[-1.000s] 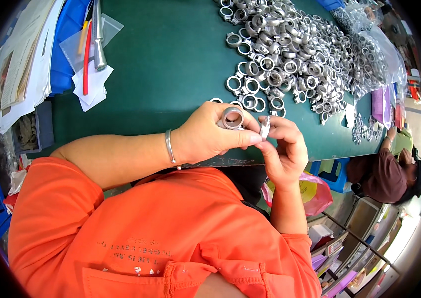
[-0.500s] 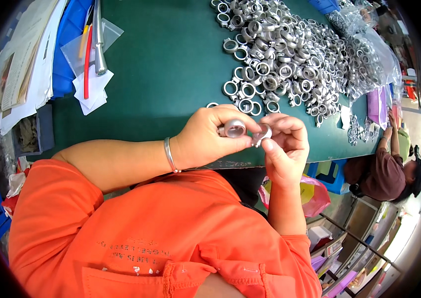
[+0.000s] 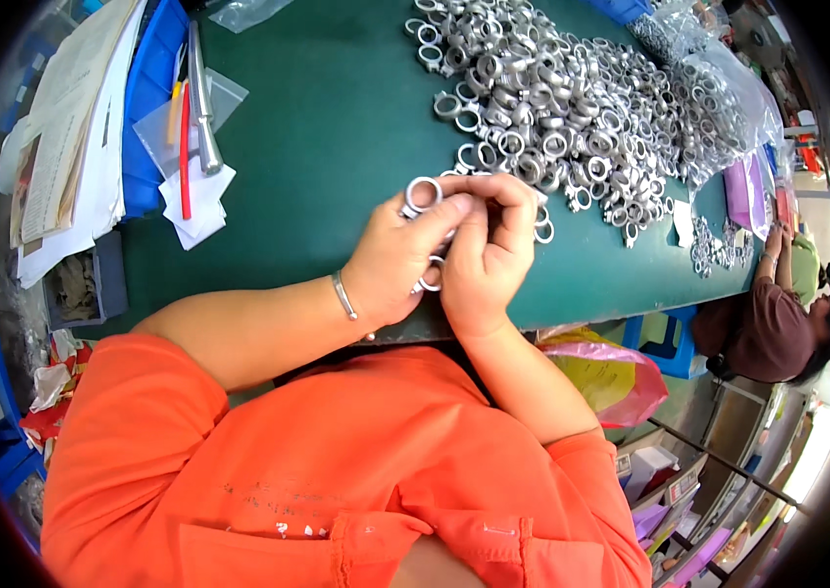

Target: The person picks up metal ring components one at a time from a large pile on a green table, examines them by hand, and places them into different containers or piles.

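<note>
Left hand grips metal rings; right hand bunched, contents unclear; shirt print illegible

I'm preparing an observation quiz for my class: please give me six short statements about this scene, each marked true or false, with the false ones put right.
1. The left hand holds a metal ring. True.
2. The two hands are far apart. False: the right hand is close to the left.
3. The bracelet is on the right arm. False: the bracelet is on the left.
4. The ring pile lies on the green table. True.
5. The red stick lies right of the pile. False: the red stick lies left of it.
6. The shirt is orange. True.
</note>
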Demonstrator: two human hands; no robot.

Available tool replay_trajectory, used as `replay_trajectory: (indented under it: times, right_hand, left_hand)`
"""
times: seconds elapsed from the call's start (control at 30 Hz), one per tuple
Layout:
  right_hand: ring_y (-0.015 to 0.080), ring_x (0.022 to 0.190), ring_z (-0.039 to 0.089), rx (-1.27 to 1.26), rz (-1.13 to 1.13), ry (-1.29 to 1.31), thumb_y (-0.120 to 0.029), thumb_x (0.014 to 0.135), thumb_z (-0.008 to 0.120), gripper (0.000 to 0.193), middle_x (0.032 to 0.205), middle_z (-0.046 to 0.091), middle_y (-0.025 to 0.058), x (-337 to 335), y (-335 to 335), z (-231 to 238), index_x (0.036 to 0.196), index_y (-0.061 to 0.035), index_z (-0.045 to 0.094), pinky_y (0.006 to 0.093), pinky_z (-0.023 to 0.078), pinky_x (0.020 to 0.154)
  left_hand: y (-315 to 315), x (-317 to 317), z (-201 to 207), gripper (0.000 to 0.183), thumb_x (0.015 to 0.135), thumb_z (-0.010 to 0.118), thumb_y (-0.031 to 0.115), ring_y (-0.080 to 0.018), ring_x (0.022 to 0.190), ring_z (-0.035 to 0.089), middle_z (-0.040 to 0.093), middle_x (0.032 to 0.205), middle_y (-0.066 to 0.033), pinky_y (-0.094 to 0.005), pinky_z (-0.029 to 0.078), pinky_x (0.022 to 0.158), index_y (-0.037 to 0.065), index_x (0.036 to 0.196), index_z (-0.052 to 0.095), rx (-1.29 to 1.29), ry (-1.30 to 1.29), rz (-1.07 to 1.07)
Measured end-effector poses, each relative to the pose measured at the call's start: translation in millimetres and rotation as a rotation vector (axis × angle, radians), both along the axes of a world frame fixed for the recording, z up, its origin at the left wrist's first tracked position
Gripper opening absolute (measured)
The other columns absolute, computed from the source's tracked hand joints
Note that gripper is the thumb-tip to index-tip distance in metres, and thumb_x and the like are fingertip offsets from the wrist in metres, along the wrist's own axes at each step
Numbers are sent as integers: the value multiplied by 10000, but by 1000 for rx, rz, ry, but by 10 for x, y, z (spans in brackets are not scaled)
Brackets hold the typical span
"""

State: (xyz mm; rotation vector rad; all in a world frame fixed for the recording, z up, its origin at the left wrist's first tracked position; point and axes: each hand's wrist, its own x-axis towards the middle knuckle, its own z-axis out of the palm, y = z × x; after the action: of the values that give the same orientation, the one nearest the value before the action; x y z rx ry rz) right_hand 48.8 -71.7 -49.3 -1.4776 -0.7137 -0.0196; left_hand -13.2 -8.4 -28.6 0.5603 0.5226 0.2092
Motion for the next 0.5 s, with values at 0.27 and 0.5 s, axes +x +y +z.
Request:
replay_trajectory:
  times: [0.27,0.5]
  right_hand:
    - [153,888,523,488,363,1160,-287,962,279,328,1024,523,88,-185,117,435,1086,-41,458,229,449,726]
    - [176,954,521,883,661,1501,-394,915,372,344,1055,511,39,129,-73,195,1090,-118,481,319,446,815]
  left_hand:
    - [103,61,202,175,876,501,93,-85,686,559,583,786,-16,-203,465,606,18,1016,573,356,-155,328]
    - [70,377,240,296,611,678,100,-272,836,542,549,914,-115,-356,442,718,27,891,614,1764,-248,327]
